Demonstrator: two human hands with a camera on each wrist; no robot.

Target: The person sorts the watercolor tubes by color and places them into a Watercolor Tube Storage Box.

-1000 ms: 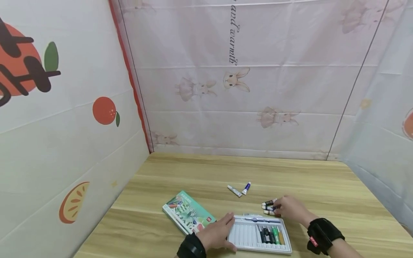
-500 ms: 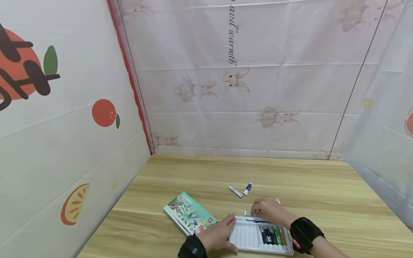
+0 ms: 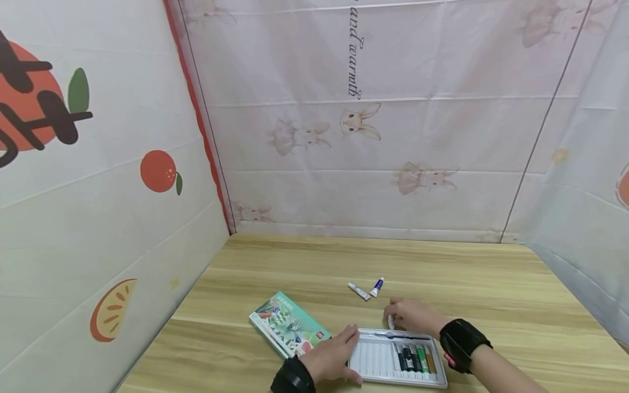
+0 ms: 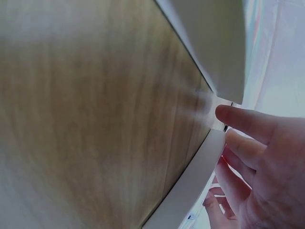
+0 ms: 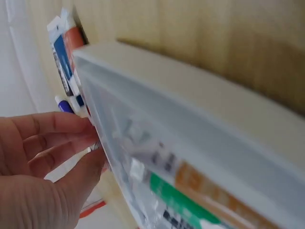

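In the head view my left hand rests against the left side of a white paint tray, fingers along its edge and thumb by the near corner. My right hand is just beyond the tray's far edge. Its thumb and fingers pinch a small pale paint tube, mostly covered by the fingers. Black, green and ochre tubes lie in the tray's right-hand slots, with a thin brush along the far side. In the right wrist view, loose tubes, orange and blue among them, lie past the tray's corner.
A green illustrated box lies left of the tray, close to my left hand. Two loose paint tubes, one silvery and one purple, lie farther back on the wooden table. Printed cloth walls enclose three sides.
My right hand has left the loose tubes on the right, moved left to behind the tray, and taken a tube there. The left hand has kept its place on the tray.
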